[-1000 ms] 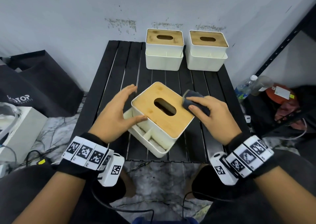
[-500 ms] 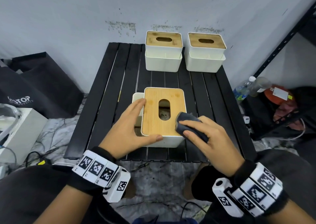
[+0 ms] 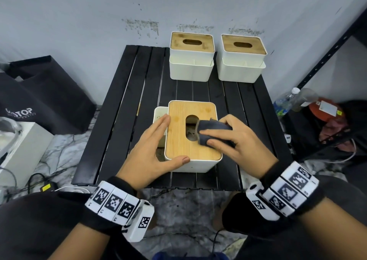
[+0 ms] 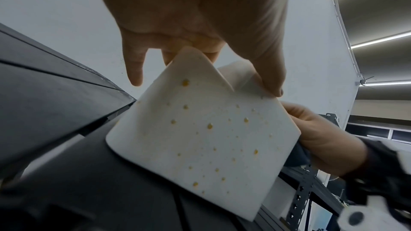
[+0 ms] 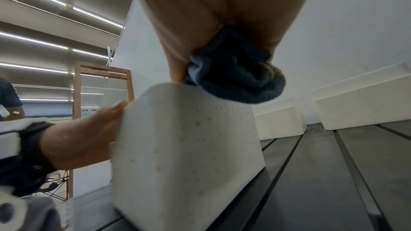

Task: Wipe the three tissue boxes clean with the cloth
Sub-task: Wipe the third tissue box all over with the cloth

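Observation:
The nearest tissue box [image 3: 178, 138], white with a bamboo lid, stands near the front edge of the black slatted table [image 3: 127, 110]. My left hand [image 3: 155, 150] steadies its near-left corner, straight fingers along the left edge and thumb on the front edge. My right hand [image 3: 236, 140] grips a bunched dark grey cloth [image 3: 213, 129] and presses it on the lid beside the slot. Yellowish specks dot the box's white wall [image 4: 200, 138] [image 5: 189, 147], and the cloth [image 5: 235, 73] sits at its top edge. Two more tissue boxes [image 3: 191, 55] [image 3: 242, 57] stand at the back.
A black bag [image 3: 45, 101] and a white case [image 3: 21, 146] sit on the floor to the left. Bottles [image 3: 294, 101] and clutter lie to the right under a black rack post [image 3: 327, 55]. Cables run across the floor.
The near box was tilted and turned at an angle; now it sits square and flat on the table. The cloth slid from the lid's near-right corner up beside the slot.

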